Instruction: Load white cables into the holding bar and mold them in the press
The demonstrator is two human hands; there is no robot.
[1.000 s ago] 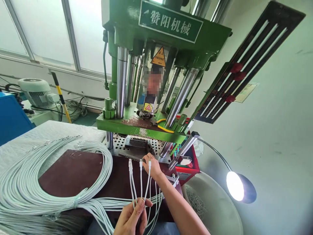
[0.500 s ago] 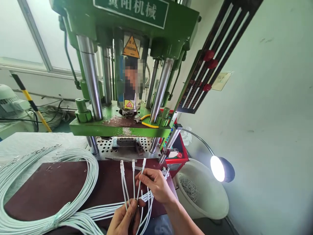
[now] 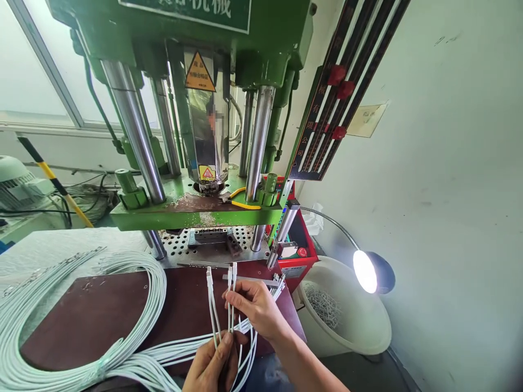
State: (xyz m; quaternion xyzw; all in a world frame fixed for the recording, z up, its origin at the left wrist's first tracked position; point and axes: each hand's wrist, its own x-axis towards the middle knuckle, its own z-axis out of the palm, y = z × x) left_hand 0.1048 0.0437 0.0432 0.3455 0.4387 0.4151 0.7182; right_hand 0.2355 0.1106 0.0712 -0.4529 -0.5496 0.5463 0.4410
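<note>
My left hand (image 3: 214, 363) pinches a small bunch of thin white cables (image 3: 212, 310) low in the view, their connector ends (image 3: 220, 274) pointing up. My right hand (image 3: 254, 308) is closed around two of these cables a little higher, pressing them together. Both hands hover over a dark brown board (image 3: 102, 310) in front of a green press machine (image 3: 192, 207). More white cable runs from my hands leftward into a large coil (image 3: 61, 348).
The press has steel columns (image 3: 131, 136), a perforated metal bed (image 3: 212, 242) and yellow-handled pliers (image 3: 241, 202) on its green plate. A red control box (image 3: 300, 253), a white tub of scraps (image 3: 347, 316) and a lit gooseneck lamp (image 3: 368, 271) stand at the right by the wall.
My right hand came down from the connector tips and closed on the cables lower down, bringing two of them together. The view swung right and closer to the press.
</note>
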